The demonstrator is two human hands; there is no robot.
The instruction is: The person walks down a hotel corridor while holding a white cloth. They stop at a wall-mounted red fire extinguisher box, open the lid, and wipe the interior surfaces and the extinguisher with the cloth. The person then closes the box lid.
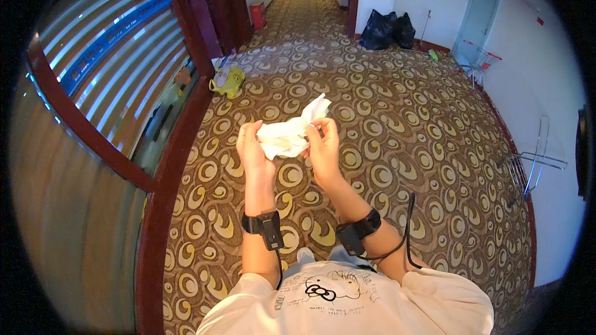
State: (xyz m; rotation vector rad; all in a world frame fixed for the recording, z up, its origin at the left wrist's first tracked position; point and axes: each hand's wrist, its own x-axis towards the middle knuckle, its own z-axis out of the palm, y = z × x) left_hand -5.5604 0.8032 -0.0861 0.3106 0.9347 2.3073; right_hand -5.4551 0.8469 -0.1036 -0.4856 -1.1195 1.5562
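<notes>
Between my two hands, a crumpled white tissue or thin cloth (pixel 282 136) is held out in front of me, above the patterned carpet. My left hand (pixel 251 146) supports its left end, the fingers curled behind it and partly hidden. My right hand (pixel 324 146) pinches the right side between thumb and fingers. One loose corner sticks up above the right fingers. Each of my forearms wears a black strap with a small box and a cable.
Glass panels in dark red frames (pixel 167 167) line the left. A yellow-green bag (pixel 228 82) lies by them. Black rubbish bags (pixel 380 30), a shopping cart (pixel 478 62) and a metal rack (pixel 535 158) stand along the right wall. A red bin (pixel 257 16) stands where the corridor runs ahead.
</notes>
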